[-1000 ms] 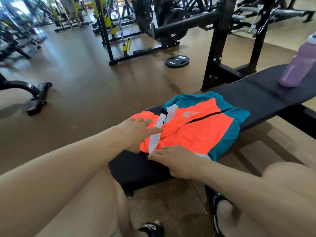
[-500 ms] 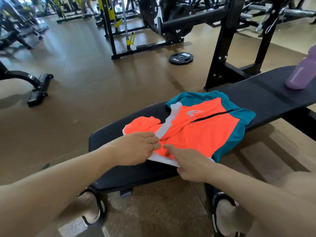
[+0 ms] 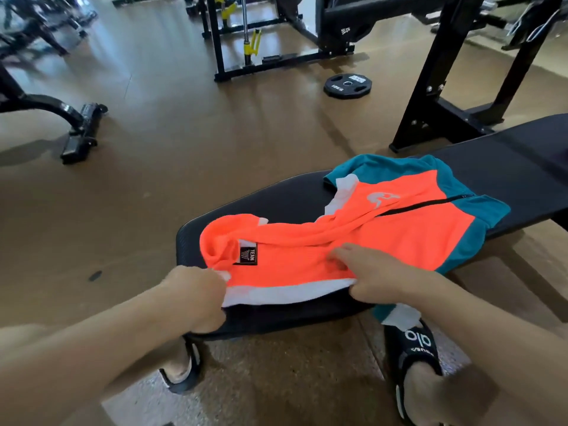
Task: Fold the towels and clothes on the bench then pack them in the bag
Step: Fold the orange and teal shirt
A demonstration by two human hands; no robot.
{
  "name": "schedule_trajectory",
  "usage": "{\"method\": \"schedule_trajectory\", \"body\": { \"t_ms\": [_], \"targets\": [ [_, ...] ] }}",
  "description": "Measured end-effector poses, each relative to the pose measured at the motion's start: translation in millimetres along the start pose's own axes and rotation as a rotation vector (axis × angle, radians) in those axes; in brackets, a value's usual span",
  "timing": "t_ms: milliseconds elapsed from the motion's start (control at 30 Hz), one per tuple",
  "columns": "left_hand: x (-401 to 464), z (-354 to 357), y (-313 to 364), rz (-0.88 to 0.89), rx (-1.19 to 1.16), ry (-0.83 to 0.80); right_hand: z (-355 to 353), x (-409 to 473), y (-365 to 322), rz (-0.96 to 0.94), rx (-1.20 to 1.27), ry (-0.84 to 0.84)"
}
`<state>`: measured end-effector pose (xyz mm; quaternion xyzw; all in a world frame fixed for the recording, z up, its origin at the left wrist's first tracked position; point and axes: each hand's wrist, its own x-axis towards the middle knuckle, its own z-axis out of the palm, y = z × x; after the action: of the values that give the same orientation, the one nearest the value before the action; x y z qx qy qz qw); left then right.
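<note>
- Head view: an orange and teal sports shirt [image 3: 353,241] lies across the near end of a black padded gym bench [image 3: 522,161]. Its teal part lies to the far right and its white hem runs along the near edge.
- The left hand [image 3: 196,299] pinches the white hem at its left end, fingers curled round the cloth at the bench's near edge.
- The right hand [image 3: 378,275] grips the same hem further right, thumb under the fabric and fingers bunching the orange cloth on top.
- A black woven label [image 3: 248,256] shows just beyond the left hand, where the orange cloth is turned over and creased.
- By the look of it the shirt is thin, light and limp. It should wrinkle and slide readily on the smooth bench pad, and it will not hold a crease unless pressed flat.
- The hem corners look like the best hold: with the edge kept taut between both hands, the fold should carry over in one sheet.
- A teal and white piece [image 3: 396,315] hangs off the near bench edge by the right hand and may drag.
- On the floor beyond lie a weight plate [image 3: 348,85] and the base of a black rack [image 3: 276,32]. No bag is in view.
</note>
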<state>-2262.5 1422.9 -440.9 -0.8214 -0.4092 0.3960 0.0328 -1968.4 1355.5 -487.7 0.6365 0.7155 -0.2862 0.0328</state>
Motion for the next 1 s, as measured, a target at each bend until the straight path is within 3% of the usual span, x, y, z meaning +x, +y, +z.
{"method": "schedule_trajectory", "body": {
  "t_ms": [67, 133, 167, 233, 300, 367, 433, 767, 867, 1000],
  "targets": [
    [-7, 13, -8, -0.012, -0.119, -0.278, -8, -2, -3, 0.0, 0.04, -0.073],
    [-1, 16, -13, 0.013, -0.301, -0.296, -14, 0, -6, -0.002, 0.135, -0.014],
    [3, 14, -12, 0.035, -0.378, -0.188, -15, 4, -7, -0.012, 0.154, 0.076],
    [14, 3, -8, 0.048, -0.545, 0.196, -10, 15, -8, -0.063, 0.136, 0.313],
    [24, -9, -1, 0.049, -0.569, 0.531, -3, 28, -8, -0.141, 0.103, 0.507],
    [47, -5, -1, 0.024, -0.489, 0.6, -1, 40, -7, -0.188, 0.035, 0.649],
    [67, 2, -6, 0.012, -0.477, 0.496, -4, 48, -5, -0.198, -0.035, 0.716],
    [80, -5, -44, 0.013, -0.766, 0.338, -11, 91, -17, -0.112, -0.18, 0.509],
    [81, 0, -56, 0.01, -0.624, 0.261, -19, 100, -26, -0.093, -0.168, 0.481],
    [88, -1, -68, -0.005, -0.476, 0.4, -22, 108, -28, -0.091, -0.195, 0.412]
  ]
}}
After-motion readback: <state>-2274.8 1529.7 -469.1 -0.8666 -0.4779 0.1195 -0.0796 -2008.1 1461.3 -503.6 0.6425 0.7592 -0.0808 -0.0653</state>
